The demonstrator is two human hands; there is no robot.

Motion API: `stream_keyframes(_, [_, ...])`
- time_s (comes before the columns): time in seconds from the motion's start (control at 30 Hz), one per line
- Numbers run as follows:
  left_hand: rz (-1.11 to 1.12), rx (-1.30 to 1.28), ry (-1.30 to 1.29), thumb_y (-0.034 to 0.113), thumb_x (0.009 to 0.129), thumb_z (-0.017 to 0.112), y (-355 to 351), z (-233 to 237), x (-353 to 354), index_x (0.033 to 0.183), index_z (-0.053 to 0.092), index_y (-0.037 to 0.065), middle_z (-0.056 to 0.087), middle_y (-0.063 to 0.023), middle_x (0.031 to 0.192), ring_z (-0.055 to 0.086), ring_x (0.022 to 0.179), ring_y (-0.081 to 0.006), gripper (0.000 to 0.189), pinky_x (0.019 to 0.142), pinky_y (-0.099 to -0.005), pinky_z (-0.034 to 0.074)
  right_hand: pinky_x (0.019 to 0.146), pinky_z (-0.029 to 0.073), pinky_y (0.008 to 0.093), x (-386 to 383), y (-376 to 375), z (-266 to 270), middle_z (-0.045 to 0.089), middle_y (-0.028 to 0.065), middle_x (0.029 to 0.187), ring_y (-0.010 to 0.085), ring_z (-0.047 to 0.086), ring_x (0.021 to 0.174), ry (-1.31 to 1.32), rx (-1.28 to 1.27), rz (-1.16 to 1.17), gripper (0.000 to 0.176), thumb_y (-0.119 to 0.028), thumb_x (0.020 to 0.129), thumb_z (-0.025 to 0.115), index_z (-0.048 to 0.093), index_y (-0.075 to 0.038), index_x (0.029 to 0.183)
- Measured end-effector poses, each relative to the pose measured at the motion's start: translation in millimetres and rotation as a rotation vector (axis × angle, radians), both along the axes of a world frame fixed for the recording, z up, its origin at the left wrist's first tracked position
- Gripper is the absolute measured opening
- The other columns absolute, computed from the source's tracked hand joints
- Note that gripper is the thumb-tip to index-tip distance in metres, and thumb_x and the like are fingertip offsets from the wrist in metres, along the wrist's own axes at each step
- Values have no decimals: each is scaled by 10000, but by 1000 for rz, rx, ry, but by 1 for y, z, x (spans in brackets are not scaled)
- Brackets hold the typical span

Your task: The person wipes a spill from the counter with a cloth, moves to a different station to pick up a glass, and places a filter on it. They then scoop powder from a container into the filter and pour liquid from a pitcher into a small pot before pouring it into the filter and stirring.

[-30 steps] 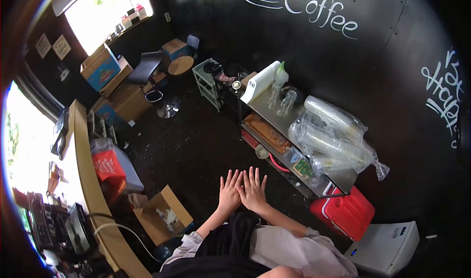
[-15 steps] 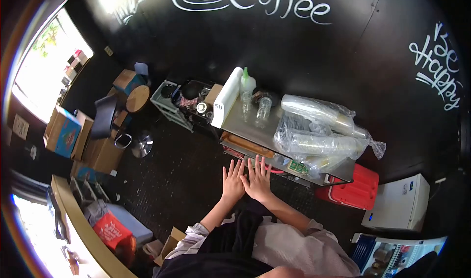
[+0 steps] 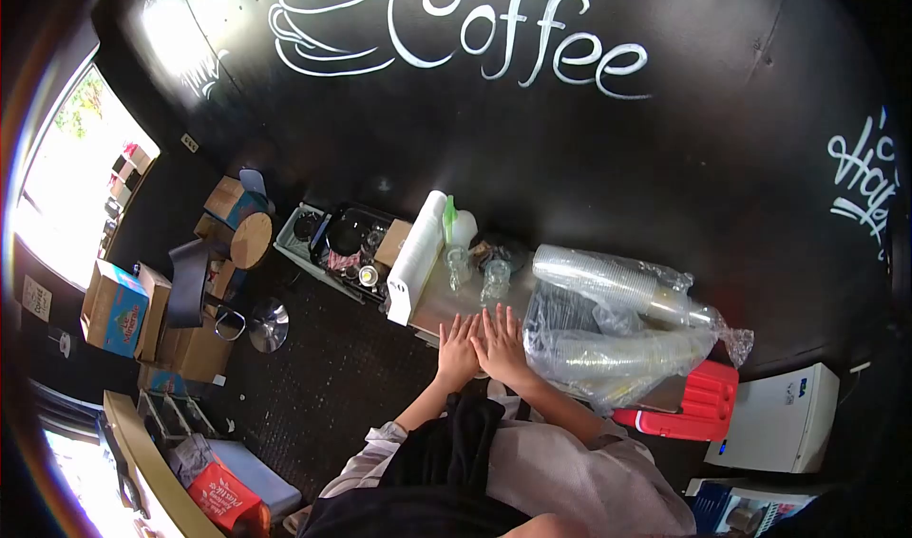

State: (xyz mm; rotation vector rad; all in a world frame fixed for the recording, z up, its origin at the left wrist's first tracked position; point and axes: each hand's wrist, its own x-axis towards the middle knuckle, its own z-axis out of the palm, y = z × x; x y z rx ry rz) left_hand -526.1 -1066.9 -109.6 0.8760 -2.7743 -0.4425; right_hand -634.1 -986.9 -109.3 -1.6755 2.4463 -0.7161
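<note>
My left hand (image 3: 457, 348) and my right hand (image 3: 502, 344) are held out flat side by side, fingers spread and edges touching, holding nothing. They hover over the near edge of a steel shelf cart (image 3: 437, 312). On the cart's top lie bags of stacked clear plastic cups (image 3: 608, 324), just right of my right hand. A long white sleeve of cups (image 3: 416, 256) lies along the cart's left side, with two clear glasses (image 3: 477, 274) and a green-capped bottle (image 3: 460, 225) behind.
A red cooler (image 3: 693, 403) and a white appliance (image 3: 774, 422) stand right of the cart. A small rack of dishes (image 3: 332, 244), a stool (image 3: 195, 282) and cardboard boxes (image 3: 119, 305) lie left. The black wall (image 3: 532, 130) reads "Coffee". A counter edge (image 3: 142, 453) runs lower left.
The view has swung toward the wall and moved closer to the cart. My hands, still flat and together, now sit over the cart's top edge instead of the floor in front.
</note>
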Motion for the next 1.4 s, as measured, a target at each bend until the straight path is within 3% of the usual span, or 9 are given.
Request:
stream_keyframes(0.37, [180,94,-79,336,960,432,-64,-52,-64,1357,494,34,605,-175,1269,524,1240,-374,503,1066,-569,351,1114,255,605,-91,-86,-33,166,248,1571,463,224,1418,35,145,57,825,-135,830,616,212,-231,1543])
stream_keyframes(0.53, [168,302,-186,345,981,398,-75,-75,-67,1296,551,80,672,-189,1109,648,1016,-390,440,935,-519,480,978,456,480,-117,-121,-51,414,179,1356,385,427,1236,27,127,37,654,-62,749,674,508,-226,1360])
stream_keyframes(0.8, [142,480,-239,340,1004,337,-71,-92,-52,1272,546,69,666,-276,1010,647,946,-449,434,858,-532,507,860,520,490,-131,-127,-95,443,173,1286,409,545,1100,44,203,62,725,-91,627,818,504,-212,1270])
stream_keyframes(1.03, [121,502,-204,362,1000,348,-84,-104,-43,1207,591,82,660,-260,1065,636,981,-433,425,904,-509,499,872,521,443,-125,-90,-24,517,163,1224,374,574,1092,-403,118,-188,681,-191,583,877,506,-181,1154])
stream_keyframes(1.1, [97,523,-153,331,1005,353,-98,-129,-37,1216,588,61,669,-255,1046,644,974,-420,415,895,-491,506,733,563,416,-129,-76,-27,561,149,1146,324,645,942,-266,-67,-178,691,-239,595,892,499,-153,1157])
stream_keyframes(1.17, [95,881,138,340,1022,352,-110,-132,-35,1216,590,30,686,-229,1028,677,949,-355,436,861,-442,529,606,571,360,-134,-65,-11,566,178,1166,254,651,932,-943,61,-313,691,-310,647,877,491,-104,1183])
stream_keyframes(1.23, [147,1074,288,391,1036,355,-116,-125,-40,1225,594,19,708,-164,1001,696,906,-267,480,808,-375,540,522,553,296,-127,-51,14,551,195,1230,227,665,789,-1076,22,-396,681,-330,684,860,493,-51,1187])
stream_keyframes(1.3, [192,1194,386,465,1033,348,-124,-104,-44,1247,594,32,707,-106,1029,685,904,-214,542,761,-333,534,507,548,299,-121,-37,17,633,137,946,204,637,629,-1435,-115,-443,690,-312,733,836,461,-42,1246])
stream_keyframes(1.4, [43,1322,404,533,1019,346,-133,-62,-52,1287,577,40,677,-89,1124,618,1068,-204,608,885,-350,480,468,506,293,-97,-18,36,623,130,946,229,623,622,-1789,-226,-455,523,-364,824,740,515,-53,1181])
